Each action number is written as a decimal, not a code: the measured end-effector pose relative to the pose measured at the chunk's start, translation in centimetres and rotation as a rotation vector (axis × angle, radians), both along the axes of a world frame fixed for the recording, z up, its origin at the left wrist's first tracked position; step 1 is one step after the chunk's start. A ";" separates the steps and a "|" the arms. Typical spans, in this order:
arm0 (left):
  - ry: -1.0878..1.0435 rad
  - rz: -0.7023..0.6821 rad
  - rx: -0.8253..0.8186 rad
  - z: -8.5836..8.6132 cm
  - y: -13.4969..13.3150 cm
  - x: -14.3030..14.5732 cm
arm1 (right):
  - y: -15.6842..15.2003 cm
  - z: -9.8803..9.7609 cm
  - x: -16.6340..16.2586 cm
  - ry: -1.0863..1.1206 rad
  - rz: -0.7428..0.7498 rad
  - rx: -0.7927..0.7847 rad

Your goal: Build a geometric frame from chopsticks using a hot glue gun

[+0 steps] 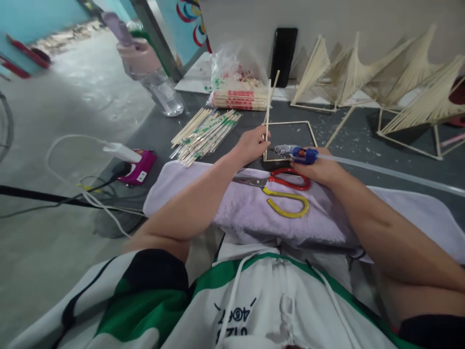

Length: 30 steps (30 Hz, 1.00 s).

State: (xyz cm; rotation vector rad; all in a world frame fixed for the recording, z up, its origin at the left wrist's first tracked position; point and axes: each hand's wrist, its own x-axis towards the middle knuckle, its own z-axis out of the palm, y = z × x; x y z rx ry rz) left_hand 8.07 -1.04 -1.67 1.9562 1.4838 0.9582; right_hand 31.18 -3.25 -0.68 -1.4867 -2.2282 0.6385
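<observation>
My left hand [250, 145] pinches a thin wooden stick [268, 107] that stands nearly upright at the left side of a square stick frame [311, 132]. A blue glue gun [304, 155] is gripped in my right hand [325, 169], its foil-wrapped front pointing left at the stick's lower end. Whether the nozzle touches the stick I cannot tell. From the gun's back a long clear glue stick [385, 169] runs to the right. Just below both hands, scissors [271, 182] with one red and one yellow handle lie on a lilac towel [232, 208].
Wrapped chopsticks [207, 135] lie left of my hands, behind them a plastic bag of sticks [240, 99]. A water bottle [154, 72] and pink power adapter [142, 167] stand at left. At the back are a phone [284, 57] and fanned stick structures [358, 77].
</observation>
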 end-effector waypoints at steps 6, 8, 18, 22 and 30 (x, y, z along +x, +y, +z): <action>-0.045 0.011 0.016 0.4 -0.2 0.4 | -1.0 1.0 -0.2 -0.217 0.069 0.095; -0.048 0.014 0.023 0.4 -0.1 0.4 | -1.1 1.0 -0.2 -0.224 0.098 0.113; -0.024 -0.014 0.020 0.2 0.6 0.5 | -0.7 0.9 -0.3 -0.191 0.125 0.127; 0.084 -0.014 0.008 0.8 0.2 0.5 | -0.5 0.8 -0.2 -0.151 0.104 0.140; 0.137 0.005 0.014 1.2 -0.1 0.7 | -0.8 0.9 0.3 -0.136 0.167 0.193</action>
